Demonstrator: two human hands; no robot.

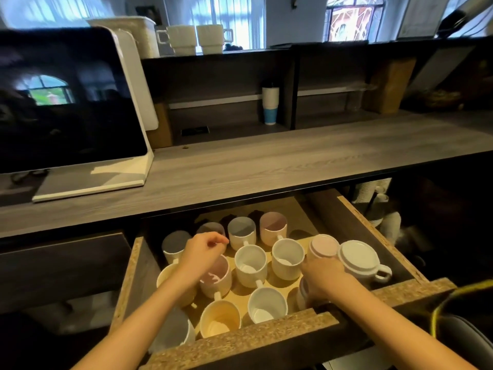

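An open wooden drawer [240, 340] holds several mugs in rows. My left hand [202, 249] hovers over a pink mug [216, 279] with its fingers loosely curled and nothing in them. At the drawer's front right, my right hand [322, 279] reaches down and curls its fingers round a pale mug [302, 292], which it mostly hides. Just behind that hand, a pink mug [322, 245] and a white mug [360, 259] stand upside down. Upright white mugs [250, 265] fill the middle, and a yellow mug [220, 319] stands at the front.
A grey wooden counter [266, 166] overhangs the back of the drawer. A large dark screen on a white stand [66, 102] sits on it at the left. Behind are a stack of paper cups [270, 105] and two white mugs on a top shelf [196, 38].
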